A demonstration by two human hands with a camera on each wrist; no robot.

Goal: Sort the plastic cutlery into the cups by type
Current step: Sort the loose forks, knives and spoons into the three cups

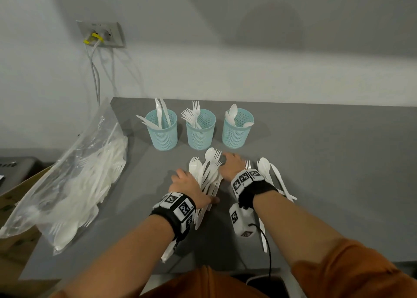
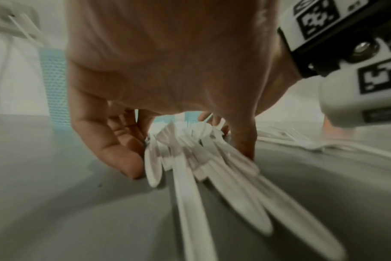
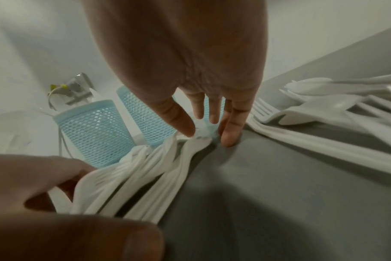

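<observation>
Both hands down on grey bench (image 1: 316, 162), flanking heap of white cutlery (image 1: 208, 175).
Left hand (image 1: 188, 185) cupped over heap's left side, fingers curled round handles, thumb on bench.
Right hand (image 1: 230, 164) spread, straight fingertips (image 3: 229, 134) touching heap's far end and bench.
Three blue mesh cups in row behind heap: knife cup (image 1: 161, 129), fork cup (image 1: 200, 128), spoon cup (image 1: 237, 128).
Smaller scatter of loose cutlery (image 1: 270, 175) lay right of right wrist.
Clear bag (image 1: 74, 175) of more cutlery at bench's left edge.
</observation>
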